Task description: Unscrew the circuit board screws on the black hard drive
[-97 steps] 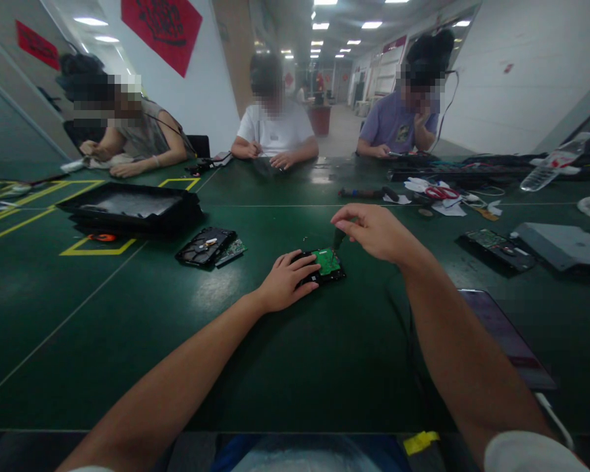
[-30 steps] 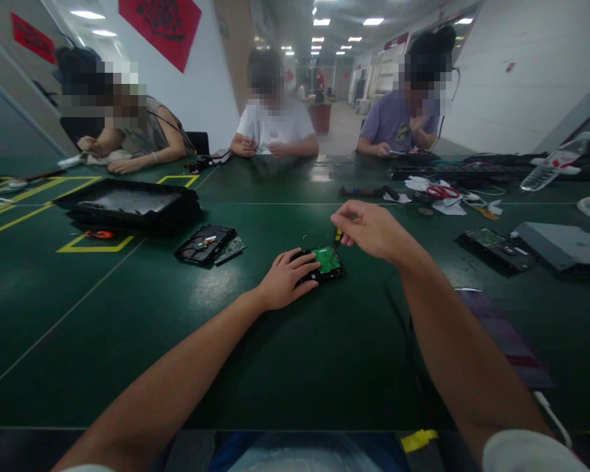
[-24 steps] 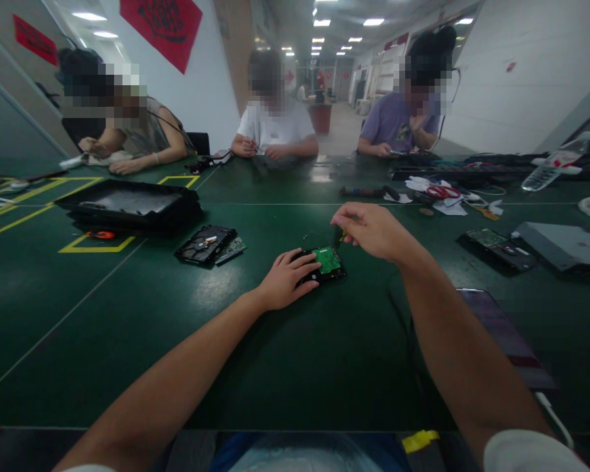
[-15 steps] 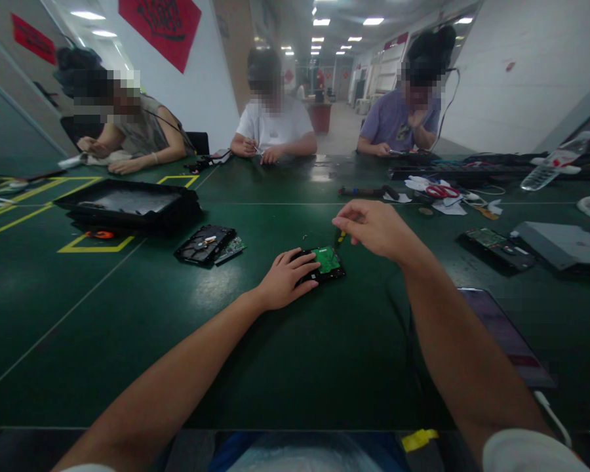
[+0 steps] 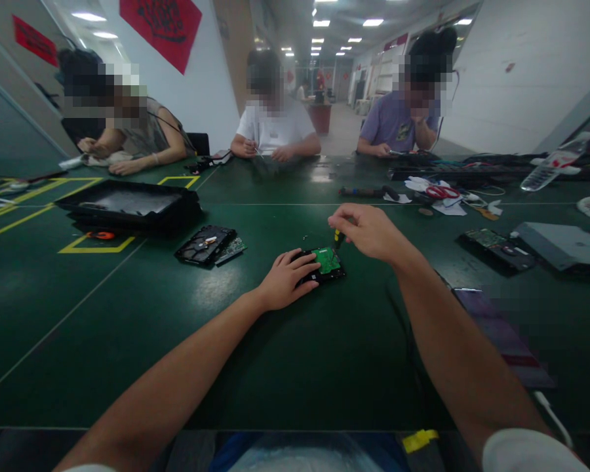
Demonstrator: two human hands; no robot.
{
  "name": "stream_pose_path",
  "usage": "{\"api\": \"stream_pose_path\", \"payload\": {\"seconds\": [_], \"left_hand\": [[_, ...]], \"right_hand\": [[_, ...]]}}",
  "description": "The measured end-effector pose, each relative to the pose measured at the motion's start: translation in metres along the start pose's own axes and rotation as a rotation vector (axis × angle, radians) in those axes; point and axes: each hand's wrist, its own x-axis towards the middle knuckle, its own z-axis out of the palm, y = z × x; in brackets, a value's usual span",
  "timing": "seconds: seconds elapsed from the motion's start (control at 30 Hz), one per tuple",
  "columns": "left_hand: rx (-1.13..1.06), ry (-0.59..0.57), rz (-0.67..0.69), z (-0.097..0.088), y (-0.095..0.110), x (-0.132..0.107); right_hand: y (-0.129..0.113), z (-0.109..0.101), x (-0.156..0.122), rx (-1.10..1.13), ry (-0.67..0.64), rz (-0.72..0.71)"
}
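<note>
A hard drive (image 5: 330,262) lies on the green table with its green circuit board facing up. My left hand (image 5: 289,280) rests flat across its left part, fingers spread, covering that side. Closed around a yellow and black screwdriver (image 5: 338,236), my right hand (image 5: 368,231) is above the drive's right part. The screwdriver points down at the circuit board; whether its tip sits in a screw is too small to tell. Just behind the drive lie tiny screws (image 5: 305,237).
Left of the drive are another hard drive (image 5: 205,245), a loose circuit board (image 5: 232,250) and a black tray (image 5: 128,204). On the right lie a further drive (image 5: 496,249), a grey box (image 5: 565,244) and a tablet (image 5: 504,337). Red scissors (image 5: 442,191) lie farther back. Three people sit opposite.
My right hand has shifted slightly left and down with the screwdriver, which stands a little differently over the board. My left hand and the hard drive have stayed in place.
</note>
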Motion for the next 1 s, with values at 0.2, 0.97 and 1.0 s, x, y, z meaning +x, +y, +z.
{"api": "stream_pose_path", "payload": {"seconds": [0.2,0.97,1.0], "left_hand": [[0.002,0.001,0.005,0.001,-0.002,0.000],[0.017,0.007,0.003,0.002,-0.001,0.001],[0.017,0.006,0.002,0.002,-0.001,0.001]], "right_hand": [[0.010,-0.009,0.001,0.209,-0.163,-0.001],[-0.004,-0.009,-0.003,0.038,-0.028,0.167],[-0.005,-0.009,-0.003,0.023,-0.022,0.174]]}}
